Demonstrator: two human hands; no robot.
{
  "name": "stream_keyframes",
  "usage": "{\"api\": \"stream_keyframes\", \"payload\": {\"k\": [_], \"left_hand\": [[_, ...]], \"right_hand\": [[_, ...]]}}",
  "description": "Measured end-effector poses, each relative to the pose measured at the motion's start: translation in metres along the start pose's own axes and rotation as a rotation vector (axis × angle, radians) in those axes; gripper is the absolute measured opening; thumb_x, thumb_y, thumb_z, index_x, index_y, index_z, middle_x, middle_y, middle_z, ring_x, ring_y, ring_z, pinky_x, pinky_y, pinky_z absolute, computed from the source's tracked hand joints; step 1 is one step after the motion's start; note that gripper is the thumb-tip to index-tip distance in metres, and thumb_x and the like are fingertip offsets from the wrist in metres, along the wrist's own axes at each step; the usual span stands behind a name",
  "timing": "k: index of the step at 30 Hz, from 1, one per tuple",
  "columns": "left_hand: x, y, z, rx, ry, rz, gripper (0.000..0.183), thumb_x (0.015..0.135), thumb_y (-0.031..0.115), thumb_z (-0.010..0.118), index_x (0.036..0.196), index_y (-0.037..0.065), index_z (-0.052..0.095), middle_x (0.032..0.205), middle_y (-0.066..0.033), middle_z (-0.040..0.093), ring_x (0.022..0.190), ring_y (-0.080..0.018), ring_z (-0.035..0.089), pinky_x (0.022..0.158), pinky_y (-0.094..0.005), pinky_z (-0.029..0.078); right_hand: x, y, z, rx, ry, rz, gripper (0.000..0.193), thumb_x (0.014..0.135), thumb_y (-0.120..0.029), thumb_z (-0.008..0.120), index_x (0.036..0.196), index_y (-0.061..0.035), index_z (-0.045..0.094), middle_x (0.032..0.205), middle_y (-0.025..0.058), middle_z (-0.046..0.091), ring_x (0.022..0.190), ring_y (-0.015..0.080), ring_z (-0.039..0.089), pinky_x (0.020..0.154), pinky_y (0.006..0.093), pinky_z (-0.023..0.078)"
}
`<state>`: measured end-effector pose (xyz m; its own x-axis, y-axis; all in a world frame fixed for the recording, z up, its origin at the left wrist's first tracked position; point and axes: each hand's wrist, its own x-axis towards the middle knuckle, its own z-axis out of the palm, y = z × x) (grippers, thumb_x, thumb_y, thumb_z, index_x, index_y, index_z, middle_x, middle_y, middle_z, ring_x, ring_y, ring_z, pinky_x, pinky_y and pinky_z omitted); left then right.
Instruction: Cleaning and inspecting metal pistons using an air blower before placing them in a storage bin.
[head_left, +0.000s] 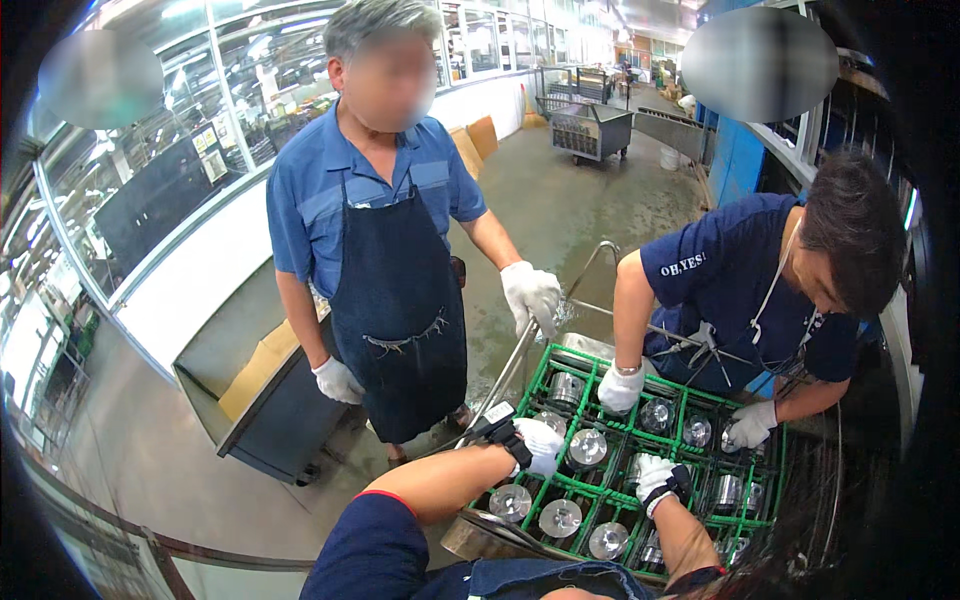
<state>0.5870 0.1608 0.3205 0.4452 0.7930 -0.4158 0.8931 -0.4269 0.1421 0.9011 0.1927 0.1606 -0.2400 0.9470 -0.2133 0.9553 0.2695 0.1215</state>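
A green plastic-coated wire crate [597, 491], divided into square compartments, holds several shiny metal pistons [587, 447]. My left hand [541, 446], in a white glove, reaches over the crate's left side, between pistons. Its fingers point down and are mostly hidden. My right hand [656, 478], also gloved, dips into a middle compartment with its fingers curled at a piston [633, 470] there. Dark straps with small devices sit on both my wrists. Across the crate, a co-worker's gloved hands [620, 388] are also among the pistons.
Another person in a dark apron [405, 290] stands at the left, one gloved hand on the metal cart rail [520, 350]. Behind them is a grey bin [270, 425] with cardboard inside. A wheeled metal cart [592, 130] stands farther back on the wet-looking floor.
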Motion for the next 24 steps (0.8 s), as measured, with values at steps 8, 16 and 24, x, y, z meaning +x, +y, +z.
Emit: {"api": "stream_keyframes", "payload": {"k": [8, 16, 24], "left_hand": [[0.023, -0.010, 0.018, -0.013, 0.065, -0.030, 0.044, 0.074, 0.035, 0.065, 0.115, 0.019, 0.063, 0.086, -0.0161, 0.069, 0.081, -0.0380, 0.067, 0.071, -0.0462, 0.054], [0.007, -0.016, -0.010, 0.050, 0.138, -0.128, 0.025, 0.067, 0.026, 0.065, 0.077, 0.004, 0.073, 0.072, -0.0188, 0.068, 0.067, -0.0373, 0.068, 0.059, -0.0475, 0.054], [0.009, -0.013, -0.010, 0.014, 0.097, -0.137, 0.023, 0.069, 0.024, 0.064, 0.079, 0.005, 0.073, 0.074, -0.0176, 0.069, 0.068, -0.0358, 0.069, 0.060, -0.0464, 0.055]], "right_hand": [[0.009, 0.019, -0.032, 0.248, 0.094, -0.015, 0.038, 0.079, -0.040, 0.066, 0.108, -0.0148, 0.066, 0.100, 0.0159, 0.070, 0.094, 0.0347, 0.066, 0.085, 0.0449, 0.051], [0.017, -0.023, -0.132, 0.614, -0.287, -0.223, 0.040, 0.077, -0.041, 0.071, 0.098, -0.0073, 0.071, 0.087, 0.0155, 0.071, 0.085, 0.0300, 0.069, 0.078, 0.0379, 0.054], [0.076, -0.089, -0.147, 0.658, 0.120, -0.159, 0.046, 0.075, -0.027, 0.070, 0.115, -0.0061, 0.063, 0.110, 0.0190, 0.067, 0.104, 0.0348, 0.063, 0.092, 0.0430, 0.049]]}}
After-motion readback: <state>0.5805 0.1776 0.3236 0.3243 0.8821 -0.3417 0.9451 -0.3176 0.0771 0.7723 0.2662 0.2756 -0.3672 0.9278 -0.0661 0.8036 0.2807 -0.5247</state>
